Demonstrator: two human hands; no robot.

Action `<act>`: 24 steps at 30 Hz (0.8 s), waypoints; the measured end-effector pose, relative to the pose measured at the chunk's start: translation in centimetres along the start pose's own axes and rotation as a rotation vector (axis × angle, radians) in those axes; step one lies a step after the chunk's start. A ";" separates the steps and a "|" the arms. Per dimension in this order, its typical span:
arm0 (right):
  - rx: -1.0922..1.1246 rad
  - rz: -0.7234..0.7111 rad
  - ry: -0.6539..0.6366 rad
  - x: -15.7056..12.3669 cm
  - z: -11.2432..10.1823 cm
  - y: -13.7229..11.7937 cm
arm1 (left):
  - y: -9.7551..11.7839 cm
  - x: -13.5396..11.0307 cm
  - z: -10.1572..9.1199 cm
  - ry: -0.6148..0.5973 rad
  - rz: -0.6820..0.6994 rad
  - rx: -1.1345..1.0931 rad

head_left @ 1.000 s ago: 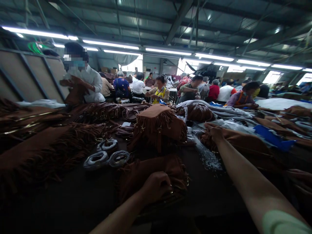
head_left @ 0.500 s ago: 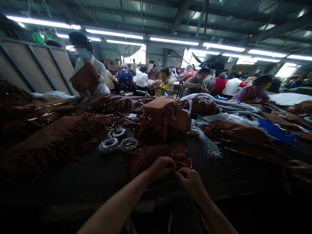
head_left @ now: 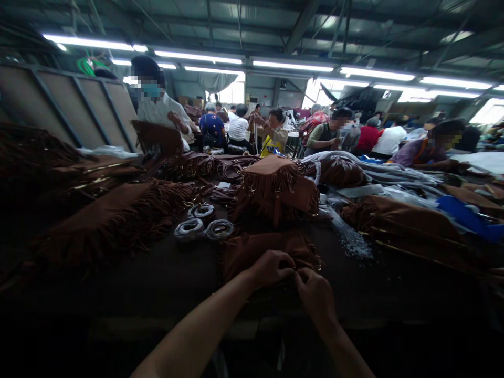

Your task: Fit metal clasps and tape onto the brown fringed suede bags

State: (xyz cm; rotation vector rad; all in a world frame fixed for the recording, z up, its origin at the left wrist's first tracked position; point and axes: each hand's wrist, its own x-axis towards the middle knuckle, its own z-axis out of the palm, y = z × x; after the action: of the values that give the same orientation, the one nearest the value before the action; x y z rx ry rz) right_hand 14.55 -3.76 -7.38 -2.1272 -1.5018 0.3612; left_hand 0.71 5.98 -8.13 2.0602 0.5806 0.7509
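Observation:
A brown fringed bag (head_left: pixel 252 251) lies flat on the dark table in front of me. My left hand (head_left: pixel 271 269) rests over its near edge, with thumb and fingers pinched together. Close against it, my right hand (head_left: pixel 314 289) is pinched too, its fingertips meeting those of the left at the bag's right front. Whatever small part sits between the fingertips is too dark and small to make out. Just beyond the bag stands a pile of brown fringed bags (head_left: pixel 271 184).
Three plastic-wrapped strap coils (head_left: pixel 189 230) lie left of the bag. Long stacks of fringed bags (head_left: pixel 106 220) and zippered brown pieces (head_left: pixel 409 218) flank the table. Small clear bits (head_left: pixel 356 244) are scattered at right. A masked co-worker (head_left: pixel 157 105) stands far left; others sit behind.
The view has turned slightly left, so everything sits further right. My fingertips have come together from slightly apart. The standing co-worker has lowered the brown piece.

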 end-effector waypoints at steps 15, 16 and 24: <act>-0.134 -0.239 0.227 0.4 0.2 -2.2 | -0.7 1.0 -0.2 0.108 -0.096 -0.285; -0.141 -0.258 0.221 0.8 0.4 -2.3 | -0.7 1.0 -0.2 0.134 -0.080 -0.272; 0.023 -0.349 0.225 2.2 0.9 -1.2 | 1.1 0.0 -7.2 0.419 -0.299 0.328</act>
State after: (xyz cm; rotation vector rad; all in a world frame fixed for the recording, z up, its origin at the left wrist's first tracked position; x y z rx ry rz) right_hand 13.91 -1.15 -7.27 -1.7735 -1.6818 0.0129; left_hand -4.14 9.40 -3.83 2.0441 1.2907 0.9609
